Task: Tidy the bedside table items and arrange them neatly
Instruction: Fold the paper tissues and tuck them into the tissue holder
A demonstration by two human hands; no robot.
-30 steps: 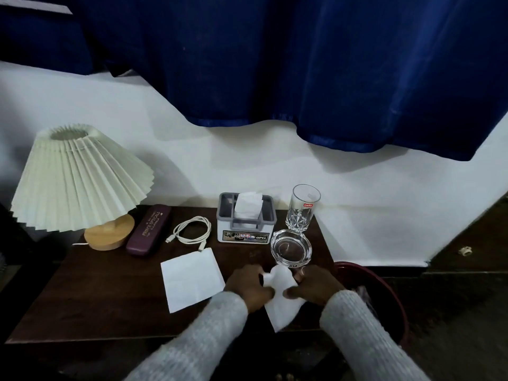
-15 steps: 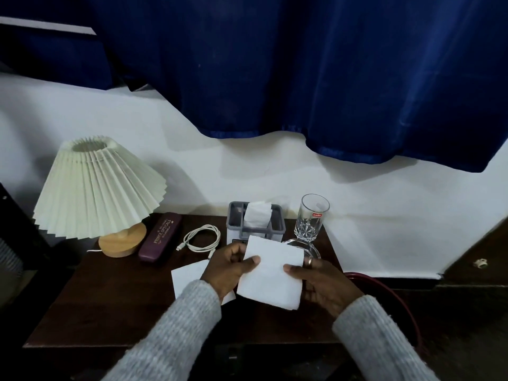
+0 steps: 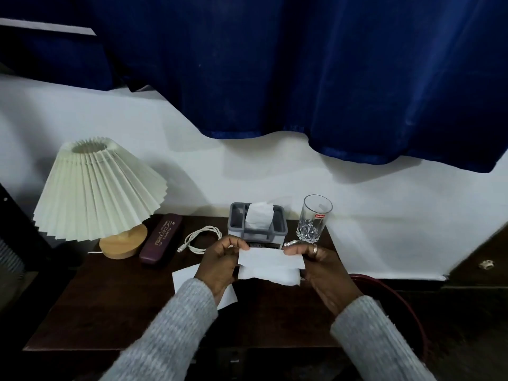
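Far left on the dark wooden bedside table [image 3: 115, 312]: a lamp [image 3: 96, 193] with cream pleated shade on a round wooden base. Just right of the base, a maroon spectacle case [image 3: 161, 241], lettered in gold, lying at a slant. Next along, a white cable [image 3: 200, 239] in a loose coil, apart from the case. Behind the middle, against the wall, a grey tissue holder [image 3: 258, 226] with a white tissue standing up out of its slot. Right of that, near the table's back right corner, an upright cut-pattern drinking glass [image 3: 314, 218] bearing a small red label. Just in front of the glass, only the rim of a clear glass ashtray [image 3: 293, 243], mostly hidden by the right hand's fingers. Overhead, a dark blue curtain [image 3: 275, 72] across a white wall. Off the table's right edge, the dark red rim of a bin [image 3: 395, 295].

In front of the holder and raised above the tabletop, a white tissue [image 3: 270, 266] folded over on itself, upper flap over lower layer. Left hand [image 3: 220, 264] closed on its left edge, thumb and fingertips pinching the top corner. Right hand [image 3: 321, 268], ring on one finger, closed likewise on the right edge. Tissue stretched flat between both grips. Beneath the left wrist, flat on the wood, a second white sheet [image 3: 189, 279], partly covered by the grey sleeve.
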